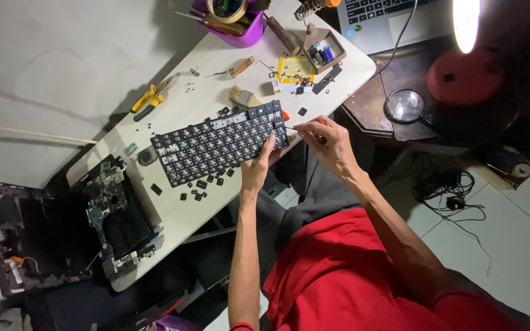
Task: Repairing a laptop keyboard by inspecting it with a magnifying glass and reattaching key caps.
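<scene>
Keyboard (219, 144) gripped at edge by left hand (256, 168), right hand (329, 144) pinching thin tool (291, 128) beside it

Laptop keyboard (219, 146): black, flat, rectangular; most keycaps removed, exposing pale switch mounts in rows; a few black keycaps remain along the upper right corner. Lies face up and diagonal on the white table (179, 208), right end overhanging the near edge.

Thin pale tool (299, 130): slender, pointed; tip just beside the keyboard's right end.

Loose keycaps (199, 189): small, black, square; scattered on the table beside the keyboard's lower edge.
</scene>
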